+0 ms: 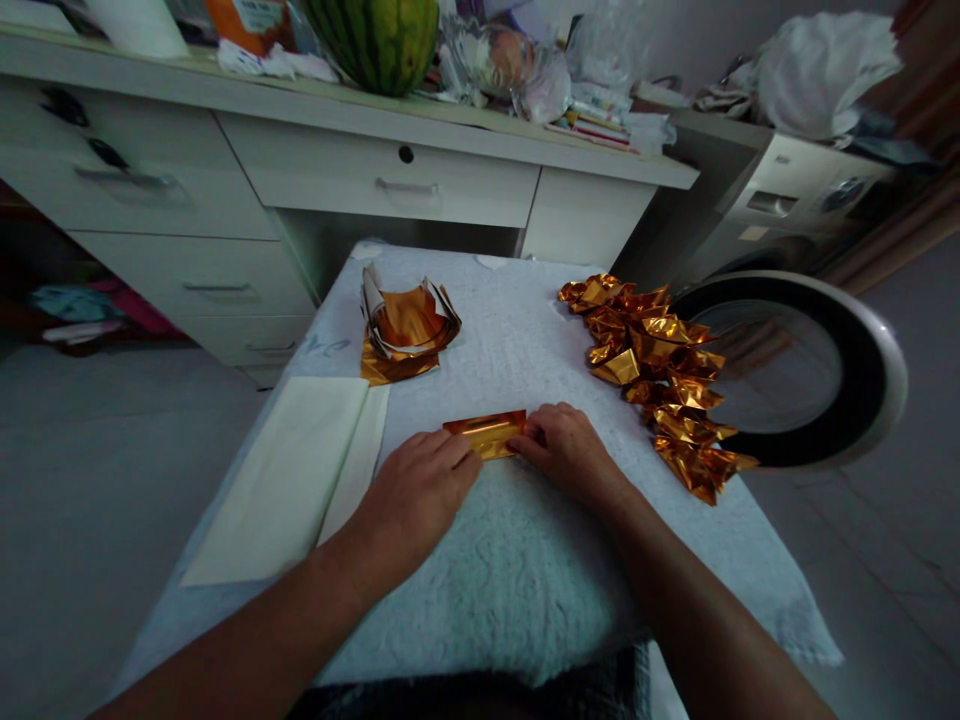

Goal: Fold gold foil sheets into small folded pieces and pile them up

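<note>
A small folded strip of shiny gold foil paper (489, 434) lies on the cloth-covered table. My left hand (431, 480) grips its left end, fingers pressed together, and my right hand (559, 445) pinches its right end. Beyond it to the left stands a curled stack of gold foil sheets (409, 322) with pale backs. Many crumpled, folded gold foil pieces (667, 380) form a long pile on the right. Pale paper sheets (289, 470) lie at the left, beside my left forearm.
The table (510, 330) has a light cloth. Behind it is a white drawer cabinet (337, 180) bearing a watermelon (375, 40) and plastic bags. An open washing machine door (862, 370) borders the table's right side.
</note>
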Demonstrator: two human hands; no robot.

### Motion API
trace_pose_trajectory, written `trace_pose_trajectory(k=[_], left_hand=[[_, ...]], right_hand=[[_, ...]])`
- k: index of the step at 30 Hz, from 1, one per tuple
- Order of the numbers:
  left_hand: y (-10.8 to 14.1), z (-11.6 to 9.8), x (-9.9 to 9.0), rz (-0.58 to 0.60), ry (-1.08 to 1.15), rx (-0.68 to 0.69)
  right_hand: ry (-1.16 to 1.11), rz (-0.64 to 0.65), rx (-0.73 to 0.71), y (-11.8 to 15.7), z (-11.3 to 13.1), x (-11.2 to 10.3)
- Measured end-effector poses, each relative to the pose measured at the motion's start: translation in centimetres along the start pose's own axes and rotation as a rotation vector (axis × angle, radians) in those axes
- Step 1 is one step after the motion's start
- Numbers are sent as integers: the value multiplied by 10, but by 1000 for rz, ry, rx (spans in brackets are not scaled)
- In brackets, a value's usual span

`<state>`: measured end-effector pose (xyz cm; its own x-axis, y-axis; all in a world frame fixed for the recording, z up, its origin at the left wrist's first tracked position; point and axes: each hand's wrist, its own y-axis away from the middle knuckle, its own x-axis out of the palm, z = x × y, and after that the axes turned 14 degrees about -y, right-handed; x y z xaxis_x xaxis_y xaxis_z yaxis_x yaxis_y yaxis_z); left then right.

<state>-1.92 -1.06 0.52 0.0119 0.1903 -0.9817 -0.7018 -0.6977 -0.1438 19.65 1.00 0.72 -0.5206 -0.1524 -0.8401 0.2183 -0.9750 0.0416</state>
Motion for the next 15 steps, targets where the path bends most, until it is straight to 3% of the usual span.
trace_pose_trajectory(k=[5, 15], left_hand=[[0, -15, -9, 117, -173, 21], [1, -23, -1, 100, -238, -5]], right_hand=[[-17, -36, 13, 1, -1, 0], [1, -26, 39, 0, -2, 0]])
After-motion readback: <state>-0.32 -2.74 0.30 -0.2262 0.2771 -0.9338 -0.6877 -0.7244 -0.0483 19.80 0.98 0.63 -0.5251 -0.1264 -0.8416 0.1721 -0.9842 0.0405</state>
